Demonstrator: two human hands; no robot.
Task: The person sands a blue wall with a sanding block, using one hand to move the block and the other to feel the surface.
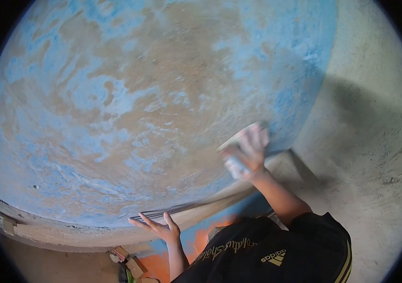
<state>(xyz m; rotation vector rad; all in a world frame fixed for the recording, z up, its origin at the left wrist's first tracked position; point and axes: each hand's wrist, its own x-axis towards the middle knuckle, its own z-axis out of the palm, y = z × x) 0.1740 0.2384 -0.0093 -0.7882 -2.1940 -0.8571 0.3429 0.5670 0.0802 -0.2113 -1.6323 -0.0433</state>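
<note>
A pale flat pad (235, 138) is under my right hand (248, 153), which presses it against the patchy blue and brown wall surface (163, 94). Motion blurs the hand, and its palm side hides much of the pad; whitish material also shows near the wrist. Lower and to the left, my left hand (161, 229) is open with spread fingers, at the bottom edge of the painted surface. Nothing shows in it, and its fingers cast long thin shadows along the wall.
Bare grey plaster (366, 141) borders the blue area on the right. A ledge (64, 236) runs below the wall. Farther down, a brown box (136, 267) and other small items lie beside an orange patch (156, 264) on the floor.
</note>
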